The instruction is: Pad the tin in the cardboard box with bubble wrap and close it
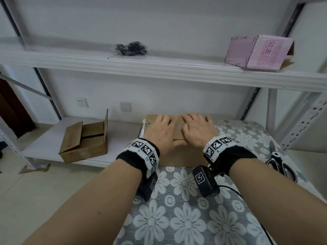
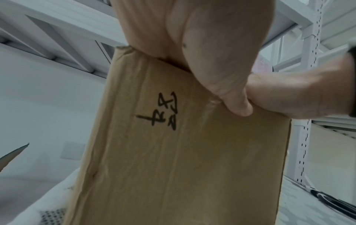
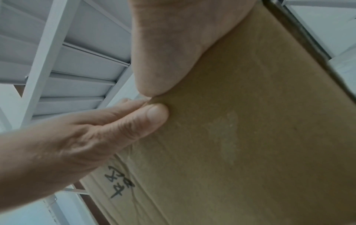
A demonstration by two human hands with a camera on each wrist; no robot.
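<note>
The cardboard box [image 1: 178, 152] stands on the flower-patterned cloth [image 1: 185, 218] at the far edge of the table, in front of the white shelving [image 1: 159, 68]. Its top flaps are folded down flat. Both hands lie on them side by side, palms down: the left hand [image 1: 163, 133] on the left half, the right hand [image 1: 198, 130] on the right, fingers straight and spread, gripping nothing. The thumbs hang over the near top edge; the wrist views show them touching on the front face above the handwritten marks [image 2: 165, 111]. Judgement: the hands press the flaps shut so they do not spring open. The tin and bubble wrap are not visible; presumably they are inside, directly beneath the palms. Scissors [image 1: 281, 167] lie on the cloth to the right, untouched.
</note>
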